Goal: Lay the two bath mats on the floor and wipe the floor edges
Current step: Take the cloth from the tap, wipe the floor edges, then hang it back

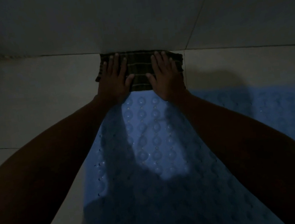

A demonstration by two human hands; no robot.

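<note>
Both sets of fingers lie spread and flat, gripping nothing, only pressing down on a dark striped cloth. The left hand covers the cloth's left part and the right hand its right part, thumbs pointing toward each other over its middle. The cloth's far edge sits against the foot of the wall, right along the floor edge. Its near edge touches or overlaps the end of a blue bath mat, which runs back from the cloth over the pale floor tiles. A second blue mat lies near the cloth, to its right, in deep shadow.
</note>
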